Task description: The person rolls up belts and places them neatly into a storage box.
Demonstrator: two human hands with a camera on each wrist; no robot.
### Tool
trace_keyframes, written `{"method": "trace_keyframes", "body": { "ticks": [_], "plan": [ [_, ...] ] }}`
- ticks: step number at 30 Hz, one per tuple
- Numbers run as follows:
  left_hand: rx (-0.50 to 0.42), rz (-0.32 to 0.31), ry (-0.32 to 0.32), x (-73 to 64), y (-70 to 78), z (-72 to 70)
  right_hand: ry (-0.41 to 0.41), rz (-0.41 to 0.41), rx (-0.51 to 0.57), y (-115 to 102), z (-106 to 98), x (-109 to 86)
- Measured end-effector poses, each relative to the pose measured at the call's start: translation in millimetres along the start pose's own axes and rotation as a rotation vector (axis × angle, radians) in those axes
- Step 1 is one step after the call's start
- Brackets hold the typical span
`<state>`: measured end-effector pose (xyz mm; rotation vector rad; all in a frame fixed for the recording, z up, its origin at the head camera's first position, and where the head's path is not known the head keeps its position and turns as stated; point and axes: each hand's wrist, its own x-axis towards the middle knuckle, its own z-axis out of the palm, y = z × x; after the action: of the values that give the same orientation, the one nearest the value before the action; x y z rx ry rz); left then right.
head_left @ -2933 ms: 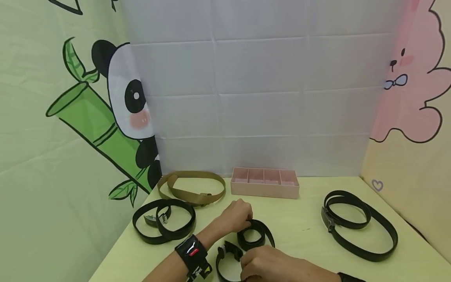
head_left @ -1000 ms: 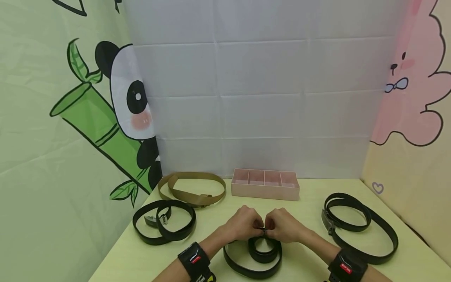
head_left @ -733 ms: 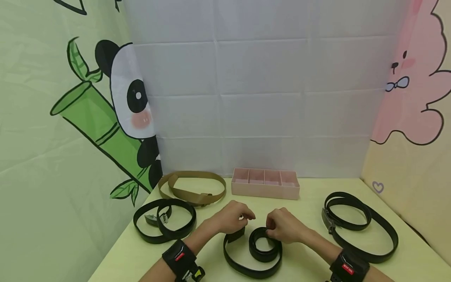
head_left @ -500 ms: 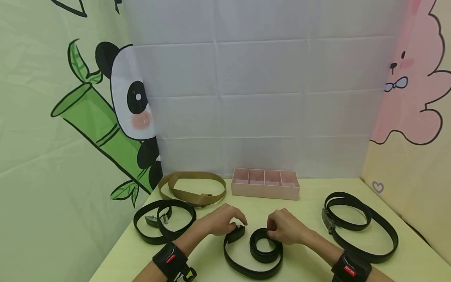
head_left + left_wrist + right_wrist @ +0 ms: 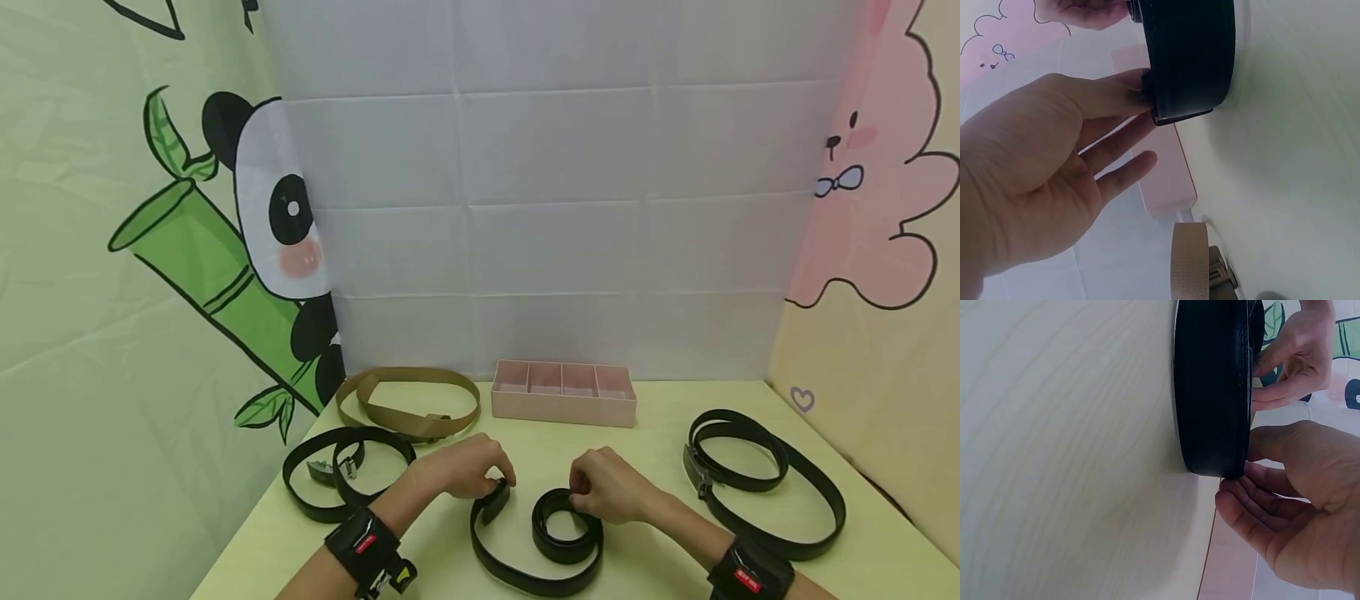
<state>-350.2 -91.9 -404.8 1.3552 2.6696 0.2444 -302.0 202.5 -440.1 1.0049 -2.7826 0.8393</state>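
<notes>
A black leather belt [image 5: 536, 583] stands on its edge on the table between both hands, its right part wound into a tight coil [image 5: 561, 533]. My left hand [image 5: 472, 467] pinches the belt's free left end, where a dark metal frame, probably the buckle [image 5: 1182, 119], shows in the left wrist view; the other fingers are spread. My right hand [image 5: 611, 485] pinches the upper edge of the coil at its far right side. In the right wrist view, the right thumb and fingertips [image 5: 1230, 503] lie at the band's edge. The coil's inner end is hidden.
A tan webbing belt [image 5: 408, 419] lies looped at the back left, with a black belt [image 5: 300, 500] in front of it. Another black belt [image 5: 795, 546] lies looped on the right. Behind stands a pink divided box [image 5: 564, 408]. Printed cloth hangs around the table [image 5: 645, 467].
Both hands were together at the far side of the coil. My left hand has since moved left to the belt's free end and shifted it slightly left. The right hand has stayed at the coil.
</notes>
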Motion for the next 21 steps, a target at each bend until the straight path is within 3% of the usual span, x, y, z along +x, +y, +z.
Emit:
{"method": "trace_keyframes", "body": {
  "ticks": [6,11,17,21],
  "plan": [
    [-0.012,-0.043,0.061,-7.1,-11.3,1.2,0.000,0.003,0.000,-1,0,-2.1],
    [-0.018,-0.082,0.168,-0.1,-15.9,5.4,0.000,0.017,0.016,-2,0,-4.6],
    [0.065,-0.108,0.275,29.3,-15.7,13.1,-0.014,0.009,0.047,-12,4,-3.2],
    [0.099,-0.112,0.311,56.0,-5.8,19.8,-0.045,-0.013,0.051,-22,10,-0.3]
  ]
}}
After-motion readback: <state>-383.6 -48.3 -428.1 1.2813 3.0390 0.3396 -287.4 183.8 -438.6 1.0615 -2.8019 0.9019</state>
